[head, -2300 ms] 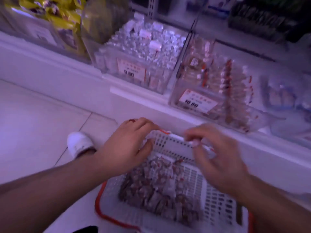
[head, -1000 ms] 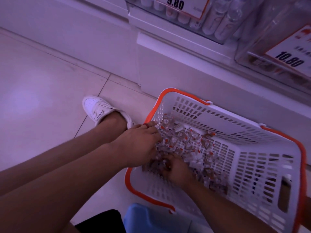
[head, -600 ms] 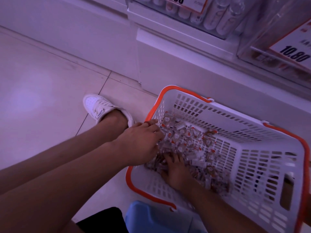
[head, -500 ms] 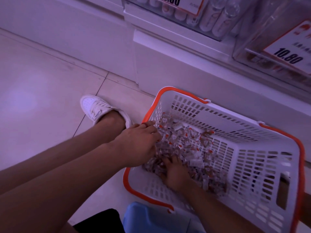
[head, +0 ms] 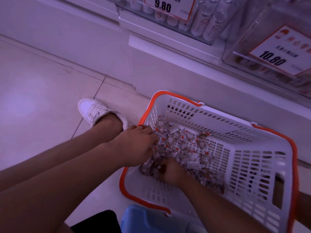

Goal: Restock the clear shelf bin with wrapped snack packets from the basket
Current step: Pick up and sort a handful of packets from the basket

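A white basket with an orange rim [head: 175, 94] stands on the floor below the shelf. A heap of small clear snack packets with red ends [head: 183, 143] lies in its bottom. My left hand [head: 138, 147] reaches over the basket's left rim, its fingers curled down into the heap. My right hand [head: 171, 172] is deep in the near side of the heap, fingers curled round a clump of packets. The clear shelf bin with the 10.80 price tag [head: 244, 31] is at the upper right; little of its inside shows.
Another clear bin with a 9.80 tag [head: 168, 5] holds pale tubes at the top centre. The white shelf base [head: 168, 73] runs behind the basket. My white shoe [head: 94, 110] rests on the tiled floor to the left. A blue object [head: 143, 219] sits below the basket.
My hands dropped from the basket's far rim into the packet heap and my view tilted down. Within the last half second my right hand's fingers went from flat to curled round packets.
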The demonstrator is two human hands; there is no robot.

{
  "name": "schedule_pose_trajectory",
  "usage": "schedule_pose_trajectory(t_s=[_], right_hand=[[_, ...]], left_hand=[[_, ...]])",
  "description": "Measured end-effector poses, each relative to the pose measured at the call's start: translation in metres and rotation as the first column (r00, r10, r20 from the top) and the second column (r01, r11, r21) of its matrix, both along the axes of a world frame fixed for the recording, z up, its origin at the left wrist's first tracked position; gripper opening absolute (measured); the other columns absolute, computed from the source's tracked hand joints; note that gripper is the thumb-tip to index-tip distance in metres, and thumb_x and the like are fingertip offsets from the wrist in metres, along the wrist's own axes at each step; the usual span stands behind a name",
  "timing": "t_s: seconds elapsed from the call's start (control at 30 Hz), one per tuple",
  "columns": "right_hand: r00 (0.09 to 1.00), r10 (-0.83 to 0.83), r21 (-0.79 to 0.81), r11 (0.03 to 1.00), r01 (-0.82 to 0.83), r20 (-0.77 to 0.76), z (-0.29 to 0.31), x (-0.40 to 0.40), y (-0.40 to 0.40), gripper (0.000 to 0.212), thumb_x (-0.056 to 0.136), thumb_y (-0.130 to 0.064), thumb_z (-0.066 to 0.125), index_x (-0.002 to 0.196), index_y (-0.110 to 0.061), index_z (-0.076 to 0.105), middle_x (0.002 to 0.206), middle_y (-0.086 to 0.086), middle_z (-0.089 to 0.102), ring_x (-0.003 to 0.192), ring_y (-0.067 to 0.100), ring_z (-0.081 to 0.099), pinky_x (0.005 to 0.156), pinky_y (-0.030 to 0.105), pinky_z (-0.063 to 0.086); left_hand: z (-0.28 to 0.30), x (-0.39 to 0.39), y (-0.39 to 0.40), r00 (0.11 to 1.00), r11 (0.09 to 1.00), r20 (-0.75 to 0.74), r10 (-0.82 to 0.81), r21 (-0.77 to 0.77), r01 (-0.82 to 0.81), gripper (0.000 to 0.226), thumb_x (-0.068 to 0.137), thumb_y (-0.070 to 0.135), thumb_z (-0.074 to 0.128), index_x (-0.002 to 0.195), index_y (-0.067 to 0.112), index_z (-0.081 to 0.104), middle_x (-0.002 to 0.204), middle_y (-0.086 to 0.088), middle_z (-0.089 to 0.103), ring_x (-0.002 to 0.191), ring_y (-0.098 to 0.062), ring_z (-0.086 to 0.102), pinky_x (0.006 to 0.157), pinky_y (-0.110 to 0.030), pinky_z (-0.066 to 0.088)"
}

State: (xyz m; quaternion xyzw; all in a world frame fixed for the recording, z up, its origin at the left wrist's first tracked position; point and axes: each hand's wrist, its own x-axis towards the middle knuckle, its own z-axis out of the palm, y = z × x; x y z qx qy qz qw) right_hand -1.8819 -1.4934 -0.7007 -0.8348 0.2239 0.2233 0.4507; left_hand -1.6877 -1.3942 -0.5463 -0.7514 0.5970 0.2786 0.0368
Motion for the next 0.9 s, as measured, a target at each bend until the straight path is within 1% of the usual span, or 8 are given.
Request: schedule_pose_trajectory(t_s=[0.17,0.3,0.37,0.43,0.5,0.57,0.73,0.9], right_hand=[[0.972,-0.203,0.077,0.974,0.213,-0.120,0.044,-0.002,-0.052,0.006,0.079,-0.004,0.077,0.077,-0.004,0.071,0.066,0.000,0.056,0.061,0.001,0.046,0.056,0.015,0.040],[0.892,-0.440,0.256,0.855,0.452,-0.106,0.130,-0.011,-0.103,0.019,0.078,-0.010,0.082,0.067,-0.015,0.068,0.059,-0.006,0.055,0.058,0.009,0.054,0.059,0.024,0.046],[0.840,-0.527,0.515,0.688,0.511,-0.129,0.185,-0.017,-0.120,0.005,0.079,-0.008,0.077,0.082,-0.011,0.074,0.075,0.007,0.066,0.066,0.020,0.062,0.064,0.033,0.051],[0.814,-0.573,0.661,0.576,0.481,-0.093,0.238,-0.022,-0.133,0.018,0.077,-0.009,0.074,0.095,-0.005,0.074,0.087,0.013,0.071,0.069,0.021,0.065,0.061,0.032,0.053],[0.762,-0.646,0.723,0.514,0.462,-0.028,0.285,-0.030,-0.139,0.027,0.077,-0.011,0.073,0.102,-0.002,0.072,0.094,0.015,0.071,0.074,0.021,0.067,0.066,0.034,0.054],[0.679,-0.733,0.790,0.433,0.434,0.029,0.319,-0.038,-0.137,0.029,0.080,-0.010,0.069,0.108,0.001,0.069,0.096,0.015,0.071,0.076,0.022,0.068,0.067,0.035,0.057],[0.426,-0.901,0.878,0.273,0.393,0.089,0.349,-0.043,-0.118,0.032,0.085,-0.006,0.061,0.111,0.011,0.063,0.095,0.025,0.068,0.068,0.025,0.067,0.055,0.031,0.056],[0.281,-0.957,0.894,0.191,0.405,0.077,0.349,-0.029,-0.115,0.033,0.082,-0.013,0.062,0.109,0.004,0.069,0.099,0.028,0.071,0.077,0.032,0.068,0.056,0.035,0.053]], left_hand=[[0.017,-0.002,-0.020,0.996,0.997,0.031,0.078,-0.028,-0.077,0.041,0.095,0.040,0.046,0.136,0.032,0.050,0.135,0.006,0.054,0.131,-0.020,0.049,0.120,-0.057,0.011],[0.043,-0.011,-0.050,0.925,0.924,-0.269,0.269,-0.199,-0.327,0.030,0.097,0.034,0.052,0.124,0.024,0.063,0.122,0.000,0.065,0.117,-0.022,0.060,0.107,-0.038,0.039],[0.064,-0.024,-0.070,0.718,0.835,-0.557,0.418,-0.076,-0.545,0.030,0.099,0.040,0.054,0.115,0.019,0.067,0.116,-0.006,0.069,0.112,-0.025,0.063,0.100,-0.037,0.047],[0.092,-0.048,-0.086,0.342,0.689,-0.765,0.545,0.176,-0.703,0.043,0.095,0.052,0.054,0.112,0.014,0.070,0.116,-0.014,0.069,0.109,-0.033,0.064,0.097,-0.042,0.051],[0.119,-0.075,-0.099,-0.079,0.613,-0.836,0.542,0.458,-0.644,0.061,0.085,0.064,0.055,0.119,0.015,0.070,0.124,-0.018,0.066,0.106,-0.037,0.064,0.088,-0.050,0.056],[0.143,-0.100,-0.107,-0.248,0.662,-0.868,0.429,0.490,-0.567,0.072,0.075,0.069,0.057,0.124,0.017,0.068,0.128,-0.020,0.065,0.106,-0.038,0.063,0.080,-0.049,0.059],[0.186,-0.134,-0.125,-0.182,0.421,-0.938,0.296,0.299,-0.856,0.034,0.088,0.041,0.064,0.105,0.013,0.076,0.096,-0.017,0.076,0.077,-0.031,0.070,0.072,-0.047,0.060],[0.183,-0.136,-0.131,-0.140,0.207,-0.945,0.296,0.206,-0.956,0.033,0.099,0.008,0.053,0.130,0.018,0.060,0.115,-0.013,0.073,0.099,-0.030,0.067,0.092,-0.048,0.050]])
